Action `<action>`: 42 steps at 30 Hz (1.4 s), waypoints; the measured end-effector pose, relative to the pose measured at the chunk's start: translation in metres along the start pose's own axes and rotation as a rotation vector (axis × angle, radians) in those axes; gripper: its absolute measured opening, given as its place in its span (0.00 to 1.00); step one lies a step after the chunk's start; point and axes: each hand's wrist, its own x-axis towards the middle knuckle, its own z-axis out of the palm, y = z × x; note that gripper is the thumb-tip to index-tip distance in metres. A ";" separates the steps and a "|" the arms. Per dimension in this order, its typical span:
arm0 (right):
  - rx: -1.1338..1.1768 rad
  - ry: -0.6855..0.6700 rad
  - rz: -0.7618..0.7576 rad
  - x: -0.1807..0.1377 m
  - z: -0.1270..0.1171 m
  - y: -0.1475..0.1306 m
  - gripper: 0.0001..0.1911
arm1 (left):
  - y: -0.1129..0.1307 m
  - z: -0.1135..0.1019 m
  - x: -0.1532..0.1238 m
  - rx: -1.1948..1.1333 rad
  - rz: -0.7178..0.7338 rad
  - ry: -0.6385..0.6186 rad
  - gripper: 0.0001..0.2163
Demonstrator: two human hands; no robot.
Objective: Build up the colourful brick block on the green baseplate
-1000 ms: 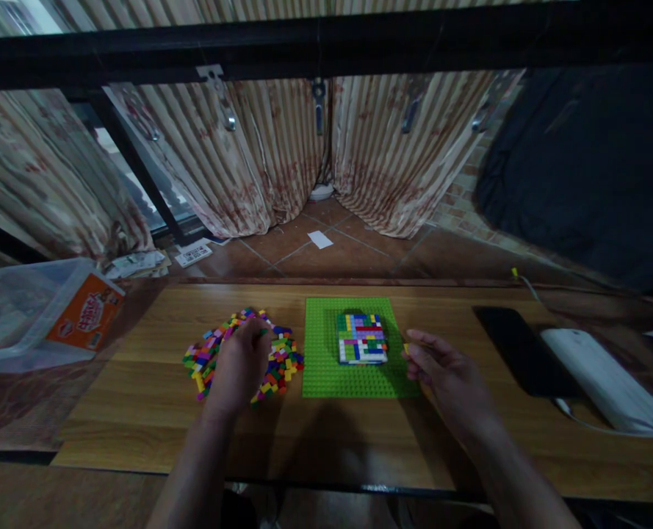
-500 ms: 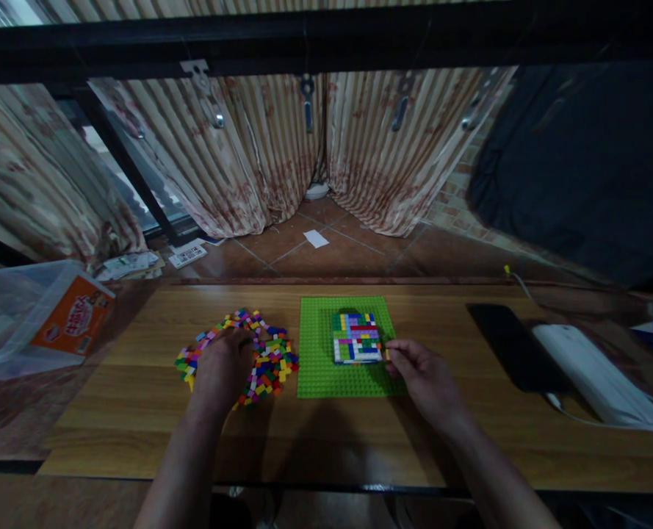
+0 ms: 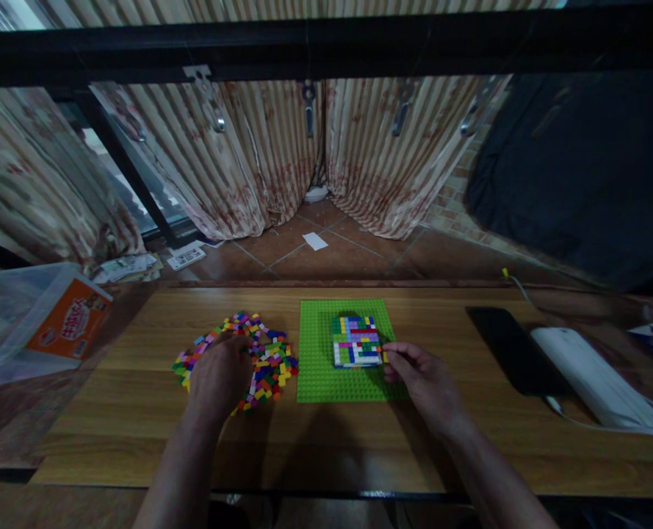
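Note:
A green studded baseplate point(image 3: 320, 375) lies on the wooden table point(image 3: 326, 448). On it stands a flat block of coloured bricks point(image 3: 355, 340). My right hand point(image 3: 422, 382) pinches a small yellow brick point(image 3: 384, 356) against the block's lower right corner. To the left, a loose pile of small coloured bricks point(image 3: 260, 353) is spread on the table. My left hand point(image 3: 219, 375) rests curled on the near left part of that pile; what its fingers hold is hidden.
A black phone point(image 3: 510, 349) and a white oblong device point(image 3: 590, 378) with a cable lie at the right. A clear plastic box with an orange label point(image 3: 34, 323) sits at the left. Curtains and tiled floor lie beyond the table's far edge.
My right hand moved left from beside the baseplate to the block's right corner with the yellow brick. My left hand slid down and left over the pile.

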 end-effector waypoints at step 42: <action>0.127 -0.019 0.034 -0.002 0.002 0.005 0.20 | 0.090 0.037 -0.037 -0.625 0.422 -0.024 0.14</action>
